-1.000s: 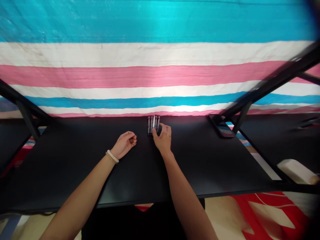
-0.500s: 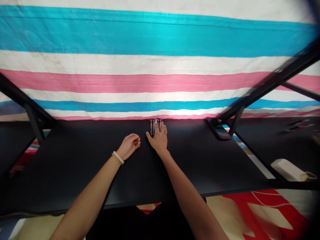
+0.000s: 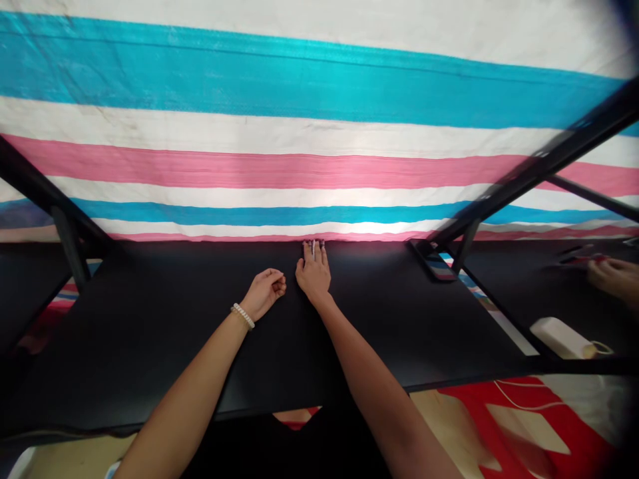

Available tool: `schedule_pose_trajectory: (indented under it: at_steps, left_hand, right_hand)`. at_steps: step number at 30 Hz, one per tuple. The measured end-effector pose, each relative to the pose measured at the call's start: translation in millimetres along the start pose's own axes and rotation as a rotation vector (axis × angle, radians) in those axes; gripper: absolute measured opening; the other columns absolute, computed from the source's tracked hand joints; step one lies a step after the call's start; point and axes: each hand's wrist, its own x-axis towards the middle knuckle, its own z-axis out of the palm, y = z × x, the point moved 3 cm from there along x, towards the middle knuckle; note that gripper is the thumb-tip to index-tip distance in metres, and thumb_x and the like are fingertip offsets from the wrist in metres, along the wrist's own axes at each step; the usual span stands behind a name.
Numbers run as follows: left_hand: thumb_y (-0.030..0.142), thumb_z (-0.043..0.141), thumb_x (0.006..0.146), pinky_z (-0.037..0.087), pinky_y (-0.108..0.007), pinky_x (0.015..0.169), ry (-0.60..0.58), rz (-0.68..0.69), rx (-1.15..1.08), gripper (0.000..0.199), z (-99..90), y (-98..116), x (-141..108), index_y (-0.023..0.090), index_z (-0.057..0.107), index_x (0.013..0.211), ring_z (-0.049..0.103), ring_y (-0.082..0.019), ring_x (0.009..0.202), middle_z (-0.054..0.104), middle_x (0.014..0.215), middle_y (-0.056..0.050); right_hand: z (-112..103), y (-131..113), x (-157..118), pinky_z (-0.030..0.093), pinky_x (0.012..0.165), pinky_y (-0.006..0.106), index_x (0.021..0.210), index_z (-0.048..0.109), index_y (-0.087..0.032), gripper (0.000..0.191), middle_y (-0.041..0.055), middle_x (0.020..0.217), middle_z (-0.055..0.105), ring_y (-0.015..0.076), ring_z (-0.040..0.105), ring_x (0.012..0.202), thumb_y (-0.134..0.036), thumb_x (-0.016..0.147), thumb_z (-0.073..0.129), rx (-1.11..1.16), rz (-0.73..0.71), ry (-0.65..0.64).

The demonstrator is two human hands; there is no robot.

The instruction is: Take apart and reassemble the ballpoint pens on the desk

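Observation:
Several slim pens lie side by side at the far edge of the black table, mostly hidden under fingers. My right hand lies flat over them, its fingers stretched forward, with pen ends showing between and beyond the fingertips. Left of it, my left hand hovers over or rests on the tabletop, apart from the pens. Its fingers are curled in, and nothing shows in them. A pale coiled band circles my left wrist.
A dark phone lies at the table's back right, beside a black slanted frame bar. Striped sheeting rises behind the table. On a neighbouring table at right are a white block-shaped object and another person's hand at a blurred item.
My right hand has moved slightly forward and its fingers have come closer together, covering more of the pens. My left hand shifted a little right. Another person's hand has come into view at right.

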Motion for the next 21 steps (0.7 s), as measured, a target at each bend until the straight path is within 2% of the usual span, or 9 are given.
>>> schedule_pose_trajectory:
  at_steps: [6,14,21]
  left_hand:
    - [0.027,0.082,0.065,0.043,-0.02,0.057,0.006,0.014,0.017,0.028,0.4,-1,0,0.014,0.058,0.072,0.056,-0.008,0.058,0.06,0.068,-0.001]
    - [0.031,0.084,0.061,0.043,-0.02,0.056,0.002,0.022,0.036,0.032,2.2,0,-2,0.014,0.058,0.07,0.056,-0.008,0.057,0.06,0.066,0.0]
    - [0.031,0.082,0.063,0.043,-0.021,0.056,-0.011,0.036,0.048,0.031,0.3,-1,-1,0.015,0.058,0.071,0.056,-0.008,0.057,0.06,0.067,0.0]
  right_hand:
    - [6,2,2,0.023,0.119,0.044,0.149,0.04,-0.011,0.054,0.0139,0.159,0.032,0.0261,0.017,0.15,-0.02,0.096,0.035,-0.018,0.0,0.009]
    - [10,6,2,0.027,0.117,0.042,0.146,0.046,-0.009,0.053,0.0148,0.155,0.038,0.0281,0.027,0.146,-0.019,0.095,0.036,0.002,-0.007,0.049]
    - [4,4,-25,0.03,0.117,0.043,0.145,0.047,-0.009,0.052,0.0157,0.153,0.041,0.0274,0.031,0.145,-0.019,0.094,0.037,0.009,-0.05,0.044]
